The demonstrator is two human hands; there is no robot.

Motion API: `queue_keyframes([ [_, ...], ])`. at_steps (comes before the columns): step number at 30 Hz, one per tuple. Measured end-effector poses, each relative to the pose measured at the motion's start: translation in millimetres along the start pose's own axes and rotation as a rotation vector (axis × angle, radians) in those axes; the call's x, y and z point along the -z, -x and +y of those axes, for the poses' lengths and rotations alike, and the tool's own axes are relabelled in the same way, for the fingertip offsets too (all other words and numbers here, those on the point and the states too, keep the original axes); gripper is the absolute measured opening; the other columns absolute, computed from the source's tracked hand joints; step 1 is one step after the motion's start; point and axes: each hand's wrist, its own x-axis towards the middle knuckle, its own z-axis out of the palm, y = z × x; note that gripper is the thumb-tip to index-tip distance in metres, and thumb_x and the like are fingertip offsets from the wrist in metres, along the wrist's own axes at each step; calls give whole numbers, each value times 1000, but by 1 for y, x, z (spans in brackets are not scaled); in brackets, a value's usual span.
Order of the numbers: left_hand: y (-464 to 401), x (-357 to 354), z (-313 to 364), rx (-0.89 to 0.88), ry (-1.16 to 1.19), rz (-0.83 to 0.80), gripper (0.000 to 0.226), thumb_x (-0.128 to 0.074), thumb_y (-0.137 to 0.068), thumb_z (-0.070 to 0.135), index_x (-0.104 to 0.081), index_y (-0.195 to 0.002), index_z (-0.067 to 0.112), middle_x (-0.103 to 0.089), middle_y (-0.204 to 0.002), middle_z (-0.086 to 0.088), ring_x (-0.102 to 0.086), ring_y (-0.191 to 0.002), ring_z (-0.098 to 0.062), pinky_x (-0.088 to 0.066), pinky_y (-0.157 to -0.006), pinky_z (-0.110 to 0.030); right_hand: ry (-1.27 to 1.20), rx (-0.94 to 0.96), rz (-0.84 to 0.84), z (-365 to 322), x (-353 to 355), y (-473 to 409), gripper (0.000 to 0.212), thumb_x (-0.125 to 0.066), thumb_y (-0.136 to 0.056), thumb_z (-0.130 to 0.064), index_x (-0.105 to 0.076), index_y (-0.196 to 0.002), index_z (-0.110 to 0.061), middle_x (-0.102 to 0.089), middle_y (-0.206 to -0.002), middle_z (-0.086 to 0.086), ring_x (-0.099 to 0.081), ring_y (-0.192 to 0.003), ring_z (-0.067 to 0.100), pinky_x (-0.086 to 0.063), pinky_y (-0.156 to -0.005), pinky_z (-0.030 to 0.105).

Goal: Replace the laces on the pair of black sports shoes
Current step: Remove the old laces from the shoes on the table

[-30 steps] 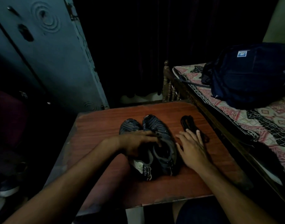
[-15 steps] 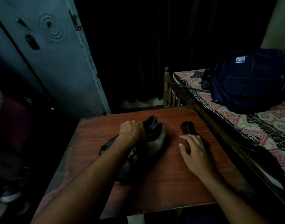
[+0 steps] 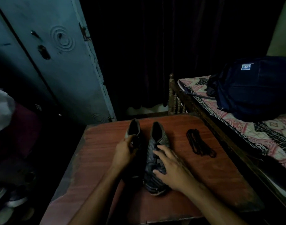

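Two black sports shoes stand side by side on the reddish wooden table (image 3: 212, 172), heels pointing away from me. My left hand (image 3: 125, 151) grips the left shoe (image 3: 133, 129) at its side. My right hand (image 3: 170, 166) rests with spread fingers on the laced top of the right shoe (image 3: 156, 138). A bundle of black laces (image 3: 199, 146) lies on the table to the right of the shoes, untouched.
A bed with a patterned sheet (image 3: 259, 132) runs along the table's right edge, with a dark blue backpack (image 3: 254, 88) on it. A blue-grey metal cupboard (image 3: 58, 65) stands at the left. Other shoes (image 3: 7, 200) lie on the floor at lower left.
The shoes have been turned so their heels face away from me. My right hand has left the table near the laces and come onto the right shoe. The view has tilted down.
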Motion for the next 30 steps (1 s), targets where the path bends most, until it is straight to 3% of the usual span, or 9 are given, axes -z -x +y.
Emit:
queue_keyframes([
  [4,4,-12,-4,120,299,100,55,-83,-82,8,-64,-133,17,-70,-90,1,-65,-79,-16,-55,-74,-31,27,-31,-53,22,27,-20,67,-62,-97,-40,-29,-155,-34,-9,-164,-18,-21,-151,10,-29,-120,34],
  [6,7,-13,-5,107,391,176,49,-83,-83,7,-65,-127,22,-67,-87,3,-63,-74,-10,-57,-73,-30,112,-50,-63,25,37,-30,67,-62,-97,-39,-29,-155,-33,-11,-165,-15,-22,-150,14,-27,-120,37],
  [9,13,-6,-12,5,297,370,39,-75,-87,7,-65,-120,24,-63,-101,7,-62,-88,-10,-52,-79,-25,249,-40,32,13,42,-42,58,-59,-98,-39,-37,-150,-31,-26,-156,-8,-30,-143,19,-27,-115,38],
  [13,13,-4,-22,-93,192,312,51,-70,-88,5,-58,-136,19,-55,-121,2,-56,-107,-13,-47,-95,-27,83,136,75,-20,35,-71,35,-61,-98,-29,-56,-132,-22,-49,-129,-8,-47,-124,15,-40,-103,28],
  [17,11,-11,-32,-125,107,326,57,-71,-91,16,-51,-145,21,-56,-136,3,-50,-120,-13,-38,-99,-27,63,191,64,-43,31,-123,25,-58,-98,-19,-65,-122,-20,-60,-121,-2,-58,-114,23,-48,-98,40],
  [22,11,-20,-45,-168,148,302,60,-69,-95,20,-46,-150,21,-51,-145,10,-46,-128,-7,-26,-106,-8,360,233,-253,-62,35,-189,25,-55,-100,-22,-65,-123,-21,-64,-125,6,-60,-116,28,-48,-94,39],
  [26,7,-21,-46,-172,183,324,48,-71,-92,18,-53,-137,22,-58,-125,11,-52,-111,-9,-41,-96,-22,541,189,-476,-69,23,-218,28,-56,-99,-26,-62,-127,-21,-64,-131,9,-59,-119,31,-46,-95,39],
  [28,7,-21,-47,-182,194,320,44,-72,-91,17,-54,-131,23,-58,-118,13,-52,-106,-10,-40,-90,-21,540,150,-562,-70,18,-225,34,-58,-99,-26,-59,-132,-21,-63,-134,8,-59,-118,31,-47,-97,38],
  [30,5,-21,-50,-195,199,310,42,-72,-92,16,-55,-129,23,-57,-117,13,-53,-106,-10,-40,-90,-21,560,102,-650,-69,14,-231,34,-60,-97,-24,-60,-130,-19,-68,-122,8,-64,-100,27,-50,-87,35],
])
